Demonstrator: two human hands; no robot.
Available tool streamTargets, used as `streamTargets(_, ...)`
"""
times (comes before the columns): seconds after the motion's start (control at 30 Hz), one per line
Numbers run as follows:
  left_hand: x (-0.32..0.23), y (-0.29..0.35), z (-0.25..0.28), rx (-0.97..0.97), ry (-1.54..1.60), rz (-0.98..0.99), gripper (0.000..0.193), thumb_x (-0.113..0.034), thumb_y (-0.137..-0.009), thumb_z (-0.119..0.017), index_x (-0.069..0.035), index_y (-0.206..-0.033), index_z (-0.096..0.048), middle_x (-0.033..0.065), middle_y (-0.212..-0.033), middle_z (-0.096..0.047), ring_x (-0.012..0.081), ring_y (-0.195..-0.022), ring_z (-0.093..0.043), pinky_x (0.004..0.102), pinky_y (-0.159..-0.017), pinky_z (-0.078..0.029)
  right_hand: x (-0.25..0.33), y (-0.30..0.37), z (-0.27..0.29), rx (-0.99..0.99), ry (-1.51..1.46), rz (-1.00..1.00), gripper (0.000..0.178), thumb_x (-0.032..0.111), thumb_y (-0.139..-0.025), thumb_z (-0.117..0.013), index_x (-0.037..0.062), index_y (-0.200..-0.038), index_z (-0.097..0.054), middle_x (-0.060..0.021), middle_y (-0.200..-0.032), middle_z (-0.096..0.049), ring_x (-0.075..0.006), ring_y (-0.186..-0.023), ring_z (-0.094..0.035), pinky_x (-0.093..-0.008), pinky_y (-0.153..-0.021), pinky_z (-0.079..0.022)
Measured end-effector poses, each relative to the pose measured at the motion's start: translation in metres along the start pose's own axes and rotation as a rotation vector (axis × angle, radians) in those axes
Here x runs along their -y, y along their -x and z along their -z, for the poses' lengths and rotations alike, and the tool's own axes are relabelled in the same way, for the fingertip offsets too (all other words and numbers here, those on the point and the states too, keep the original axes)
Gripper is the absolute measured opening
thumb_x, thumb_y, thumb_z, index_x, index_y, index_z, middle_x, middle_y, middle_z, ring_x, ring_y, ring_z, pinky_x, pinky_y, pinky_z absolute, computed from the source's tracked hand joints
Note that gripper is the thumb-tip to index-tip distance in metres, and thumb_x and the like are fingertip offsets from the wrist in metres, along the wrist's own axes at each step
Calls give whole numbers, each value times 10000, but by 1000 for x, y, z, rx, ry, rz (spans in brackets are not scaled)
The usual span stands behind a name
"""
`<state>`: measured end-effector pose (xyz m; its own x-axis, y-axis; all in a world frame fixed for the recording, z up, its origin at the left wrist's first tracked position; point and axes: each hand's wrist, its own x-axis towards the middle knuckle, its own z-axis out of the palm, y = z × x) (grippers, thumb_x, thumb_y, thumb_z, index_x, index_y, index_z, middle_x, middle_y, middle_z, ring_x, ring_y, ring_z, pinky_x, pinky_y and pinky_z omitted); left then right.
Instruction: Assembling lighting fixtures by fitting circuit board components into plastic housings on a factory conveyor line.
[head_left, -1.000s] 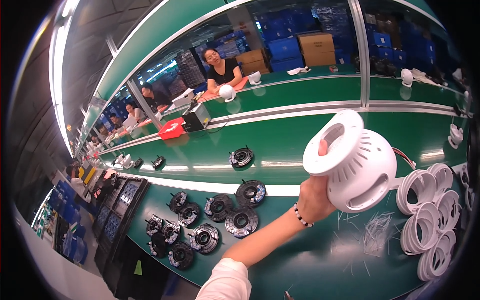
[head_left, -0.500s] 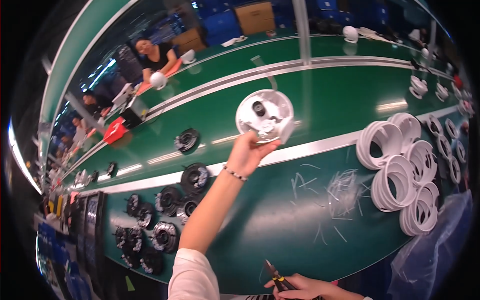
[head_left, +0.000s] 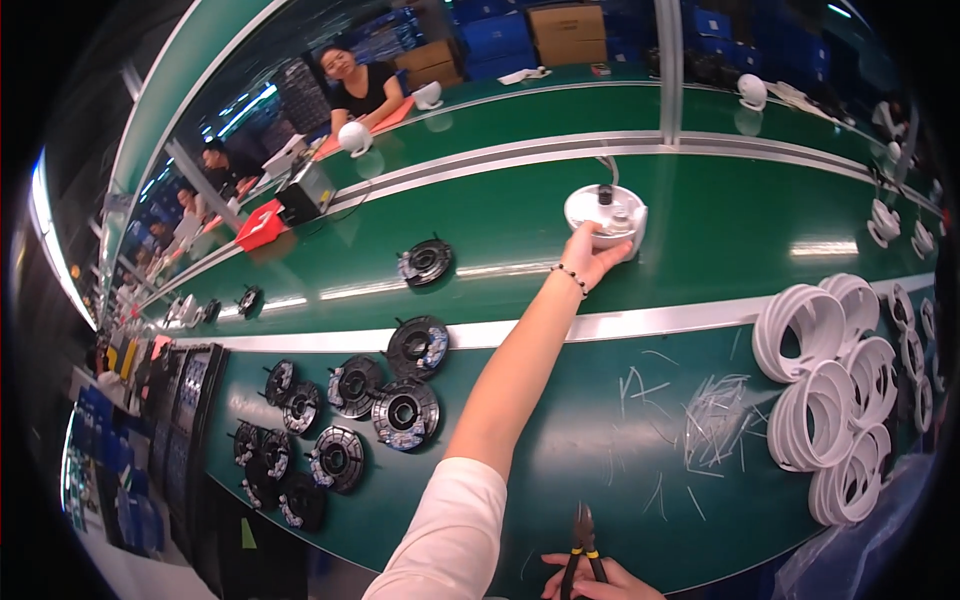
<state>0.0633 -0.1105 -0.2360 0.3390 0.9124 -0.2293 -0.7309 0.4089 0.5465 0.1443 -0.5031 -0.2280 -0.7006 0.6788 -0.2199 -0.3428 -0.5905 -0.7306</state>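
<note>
Left hand (head_left: 590,258) grasping white housing (head_left: 608,213); right hand (head_left: 615,583) gripping pliers (head_left: 584,532); any print on brown carton (head_left: 567,27) illegible.

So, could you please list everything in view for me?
Table: 1, green, foreground
Round housing: 1, white, in left grip
Pliers: 1, black and yellow, in right grip
Round modules: over ten, black, table and beyond
Ring stacks: several, white, table's right
Plastic strips: many, translucent, on table
Tray: 1, red, upper left
Boxy device: 1, black-silver, beside tray
Round devices: several, white, far counter
Boxes: many, brown and blue, background
Workers: several, mixed tops, upper left
Bracelet: 1, black-white, left wrist
Left grip: 1, bare, centre
Right grip: 1, bare, bottom
</note>
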Motion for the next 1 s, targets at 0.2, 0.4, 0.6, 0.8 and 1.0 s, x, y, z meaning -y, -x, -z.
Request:
streamTargets(0.2,-67,41,11,-397,-1789,-228,390,-273,-718,-547,22,-972,-529,154,-1083,-455,298,-836,-572,386,-677,-496,3,4,8,25,33,-19,598,307,-806,-526,-92,-1197,-315,-94,-861,-559,-141,-717,-540,-252,-694,-421)
streamTargets(0.4,-136,60,129,-975,-2423,-358,369,-272,-692,-579,-81,-1006,-540,125,-1079,-482,290,-1008,-477,494,-834,-369,-2,-9,3,54,28,-72,588,284,-812,-512,-88,-1212,-296,-119,-891,-552,-169,-751,-553,-276,-715,-435)
streamTargets(0.6,-159,68,124,-855,-2438,-383,139,-128,-740,-525,-93,-830,-625,78,-890,-604,261,-851,-588,396,-721,-468,-2,-7,-3,0,15,-80,604,282,-807,-519,-71,-1234,-278,-159,-917,-546,-217,-770,-561,-306,-708,-456)
streamTargets(0.8,-223,131,131,-439,-2331,-1215,111,-38,-673,-493,-60,-755,-564,118,-771,-569,290,-769,-572,378,-663,-470,13,3,-26,-218,-156,-96,570,280,-785,-525,-77,-1192,-345,-171,-866,-557,-238,-718,-562,-313,-686,-460)
streamTargets(1.0,-318,270,227,-1061,-2306,-1164,251,-5,-702,-472,-48,-926,-574,134,-939,-592,296,-858,-567,382,-733,-460,3,-1,-14,-148,-240,-110,547,274,-799,-483,-80,-1193,-349,-194,-867,-562,-258,-705,-582,-317,-656,-482)
